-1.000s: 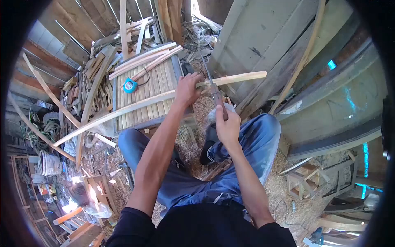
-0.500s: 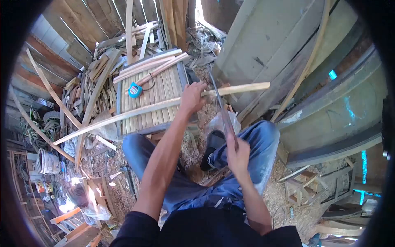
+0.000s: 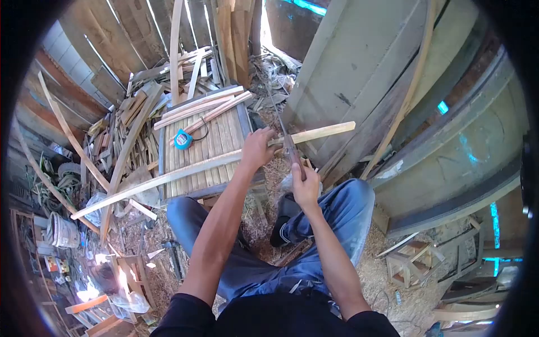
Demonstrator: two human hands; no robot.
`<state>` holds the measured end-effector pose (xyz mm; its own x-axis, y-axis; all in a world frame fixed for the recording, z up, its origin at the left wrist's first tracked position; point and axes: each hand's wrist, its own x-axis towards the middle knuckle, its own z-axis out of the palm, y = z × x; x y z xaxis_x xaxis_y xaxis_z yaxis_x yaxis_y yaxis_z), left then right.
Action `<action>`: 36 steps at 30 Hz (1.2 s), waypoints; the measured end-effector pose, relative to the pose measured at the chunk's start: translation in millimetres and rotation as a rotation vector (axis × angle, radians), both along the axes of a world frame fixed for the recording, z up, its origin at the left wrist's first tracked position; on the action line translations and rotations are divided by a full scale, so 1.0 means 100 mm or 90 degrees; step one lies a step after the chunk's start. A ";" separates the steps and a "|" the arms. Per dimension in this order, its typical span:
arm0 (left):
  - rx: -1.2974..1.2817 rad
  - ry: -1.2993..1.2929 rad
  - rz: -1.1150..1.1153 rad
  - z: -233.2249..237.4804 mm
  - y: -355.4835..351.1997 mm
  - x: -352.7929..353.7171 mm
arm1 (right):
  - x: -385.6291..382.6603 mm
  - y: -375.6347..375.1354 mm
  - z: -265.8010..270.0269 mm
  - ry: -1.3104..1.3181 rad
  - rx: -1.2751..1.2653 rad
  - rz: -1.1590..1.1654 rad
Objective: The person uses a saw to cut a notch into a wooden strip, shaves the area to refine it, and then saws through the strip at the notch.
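Observation:
A long pale wooden strip (image 3: 208,164) lies slantwise across a slatted panel (image 3: 193,182), its right end sticking out past the panel. My left hand (image 3: 259,148) grips the strip near the panel's right edge. Just right of it, a hand saw (image 3: 284,130) crosses over the strip with its narrow dark blade pointing away from me. The saw's handle is in my closed right hand (image 3: 306,184). Exactly where the blade's edge meets the wood is hard to make out. A blue tape measure (image 3: 182,139) rests on the panel beside several shorter strips (image 3: 196,106).
Scrap wood (image 3: 135,106) is heaped at the back left. Large boards (image 3: 348,73) lean at the right, near a curved wooden piece (image 3: 412,95). Wood shavings (image 3: 370,281) cover the floor. A small wooden frame (image 3: 412,263) stands at the lower right.
My right hand has pushed the saw forward and slightly left, bringing its handle close to the strip. My left hand keeps its hold on the strip. The view has shifted slightly.

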<state>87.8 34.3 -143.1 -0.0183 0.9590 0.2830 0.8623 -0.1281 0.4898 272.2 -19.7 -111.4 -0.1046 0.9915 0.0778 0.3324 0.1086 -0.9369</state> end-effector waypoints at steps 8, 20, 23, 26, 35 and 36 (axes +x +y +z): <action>-0.030 -0.019 -0.006 0.02 0.04 -0.04 | 0.08 0.10 -0.40 0.209 -0.095 0.036; -0.097 -0.034 0.000 0.05 0.05 -0.08 | 0.75 -1.09 0.19 -0.040 -0.121 -0.003; -0.026 0.003 -0.016 0.01 0.03 0.00 | 0.56 -0.71 0.18 -0.089 -0.100 -0.001; 0.008 0.026 -0.020 0.01 0.00 0.03 | 0.15 -0.07 0.16 -0.078 -0.043 -0.002; 0.040 0.032 0.009 0.04 -0.10 0.06 | 0.23 0.09 -0.12 -0.006 -0.059 0.036; 0.040 0.034 0.005 0.04 -0.09 0.05 | 0.23 0.07 -0.13 -0.010 -0.069 0.032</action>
<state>93.2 25.3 -138.8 -0.0092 0.9392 0.3432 0.8878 -0.1503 0.4350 295.6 -12.6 -124.1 -0.1547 0.9874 -0.0323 0.3441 0.0232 -0.9387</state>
